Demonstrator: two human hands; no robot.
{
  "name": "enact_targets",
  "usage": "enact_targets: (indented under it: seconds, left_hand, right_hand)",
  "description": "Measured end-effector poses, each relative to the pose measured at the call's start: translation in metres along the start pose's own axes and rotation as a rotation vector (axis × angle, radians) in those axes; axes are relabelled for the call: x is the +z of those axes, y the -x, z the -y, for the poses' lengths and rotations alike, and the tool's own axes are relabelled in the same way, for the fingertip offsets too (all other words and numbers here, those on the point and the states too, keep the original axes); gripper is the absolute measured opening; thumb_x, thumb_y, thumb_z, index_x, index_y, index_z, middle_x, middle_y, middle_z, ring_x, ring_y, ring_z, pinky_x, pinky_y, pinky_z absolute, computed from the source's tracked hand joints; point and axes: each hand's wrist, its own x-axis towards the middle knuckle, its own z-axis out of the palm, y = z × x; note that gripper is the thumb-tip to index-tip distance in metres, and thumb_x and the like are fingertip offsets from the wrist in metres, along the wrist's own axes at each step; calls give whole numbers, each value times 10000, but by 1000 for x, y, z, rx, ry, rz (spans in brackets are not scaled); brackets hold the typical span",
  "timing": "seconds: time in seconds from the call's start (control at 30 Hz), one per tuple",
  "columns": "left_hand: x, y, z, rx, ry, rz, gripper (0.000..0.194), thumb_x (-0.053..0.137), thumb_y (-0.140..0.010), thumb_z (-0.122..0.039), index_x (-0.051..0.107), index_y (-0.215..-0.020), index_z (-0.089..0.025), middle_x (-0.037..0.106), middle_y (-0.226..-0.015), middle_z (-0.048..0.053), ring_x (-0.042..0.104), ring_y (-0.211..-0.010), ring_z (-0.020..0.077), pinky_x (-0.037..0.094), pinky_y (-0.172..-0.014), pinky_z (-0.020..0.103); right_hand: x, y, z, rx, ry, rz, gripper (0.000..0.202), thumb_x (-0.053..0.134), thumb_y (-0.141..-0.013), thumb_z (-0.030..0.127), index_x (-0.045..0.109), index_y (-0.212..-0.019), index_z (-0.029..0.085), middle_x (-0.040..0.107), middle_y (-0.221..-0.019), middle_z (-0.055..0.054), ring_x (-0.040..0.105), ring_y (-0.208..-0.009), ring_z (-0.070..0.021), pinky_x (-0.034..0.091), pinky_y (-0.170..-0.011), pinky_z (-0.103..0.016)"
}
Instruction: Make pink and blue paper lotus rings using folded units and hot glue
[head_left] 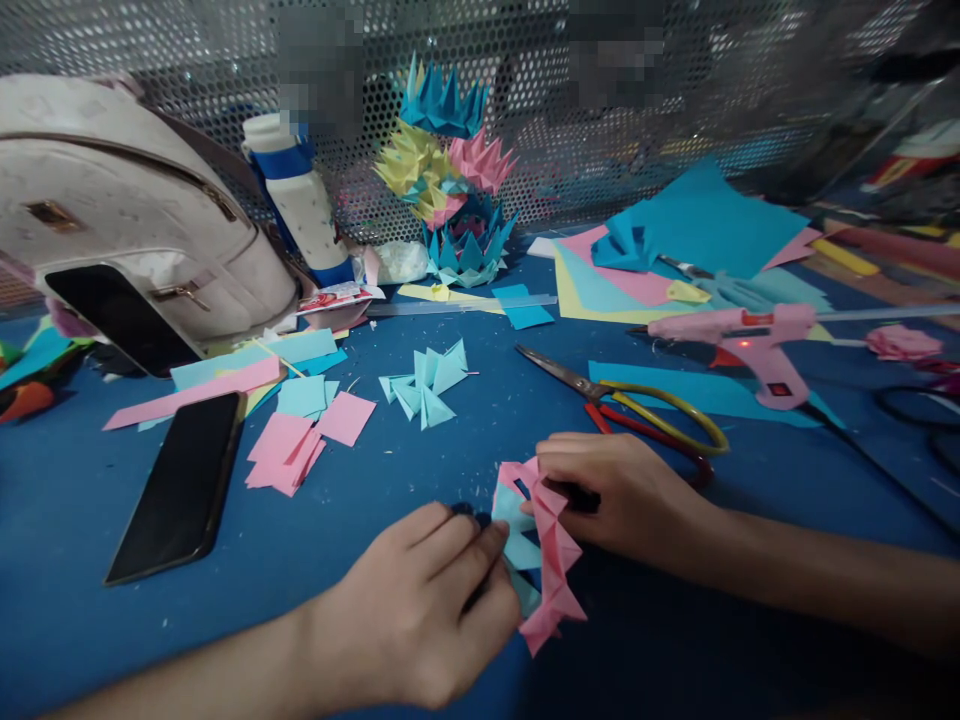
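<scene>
A ring of folded pink and light blue paper (556, 555) with pointed tips is held between both hands, near the front of the blue table. My left hand (431, 600) grips its left side, fingers bent against the light blue part. At the upper right edge, my right hand (619, 490) pinches the pink part. Just beyond the hands lie folded light blue pieces (427, 383) in a small heap. Scissors (600, 385) with yellow and red handles rest beyond my right hand, blades apart.
Two dark phones (180, 485), pink paper squares (281, 455) and a backpack (142, 200) are on the left. A bottle (304, 200) and a stacked paper model (450, 170) stand at the back. A pink glue gun (772, 345) and coloured sheets (720, 225) lie right.
</scene>
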Motion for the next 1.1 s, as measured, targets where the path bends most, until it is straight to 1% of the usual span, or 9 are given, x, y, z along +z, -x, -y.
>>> enact_targets:
  seconds: [0.1,0.17,0.23,0.3,0.47,0.6,0.8,0.97,1.1]
  left_hand:
    - [0,-1,1,-19,26,-20,251,449,-939,-99,687,-860,-95,765,-891,134,632,-639,200,504,-558,330]
    - [0,-1,2,-27,38,-35,267,438,-944,-93,685,-844,-102,764,-865,129,607,-607,192,473,-534,328]
    - [1,-2,2,-34,41,-46,283,427,-947,-84,680,-824,-111,761,-848,125,580,-581,183,443,-520,325]
    - [2,-3,3,-40,39,-48,273,435,-943,-80,676,-818,-115,759,-844,122,561,-569,176,422,-514,320]
    - [3,-2,3,-32,27,-32,259,448,-947,-97,665,-808,-122,751,-861,122,558,-586,172,408,-525,314]
    - [2,0,3,-27,33,-35,245,456,-943,-83,660,-813,-124,748,-859,118,574,-622,172,414,-546,308]
    - [2,1,4,-41,24,-4,270,429,-965,-103,653,-819,-133,737,-898,100,545,-623,166,383,-544,309]
    - [-2,1,1,-55,42,32,302,378,-988,-106,665,-895,-104,721,-856,90,552,-652,182,414,-583,322]
    - [-4,-2,2,-51,58,41,340,332,-1005,-104,656,-904,-101,701,-796,75,529,-623,177,400,-561,305]
  right_hand:
    - [-6,0,-3,-130,48,-57,247,534,-859,172,424,-639,191,444,-592,38,361,-540,-102,209,-522,-265]
    - [-12,0,-6,-325,100,-58,300,482,-951,213,449,-653,196,455,-601,29,358,-543,-115,208,-532,-291]
    - [-17,-1,-8,-544,158,-24,339,417,-1001,216,470,-666,201,463,-599,21,373,-561,-134,203,-541,-317]
    - [-19,-2,-9,-650,205,-3,348,376,-1018,211,490,-690,204,481,-607,18,374,-575,-146,203,-543,-330]
    - [-15,-3,-11,-519,320,-31,404,307,-1038,270,507,-693,207,539,-670,9,333,-575,-159,186,-544,-341]
    - [-14,-4,-9,-530,359,-22,392,314,-1028,241,499,-685,201,525,-652,10,334,-570,-157,183,-537,-343]
    - [-14,-1,-1,-583,430,5,358,290,-1022,132,541,-770,173,595,-747,-28,438,-671,-158,269,-576,-337]
    - [-11,0,-3,-588,414,14,384,289,-1029,159,531,-731,176,560,-709,-19,426,-663,-163,254,-579,-332]
    - [-10,-1,-5,-526,359,58,434,262,-1036,203,525,-691,184,532,-679,-16,382,-617,-160,221,-562,-330]
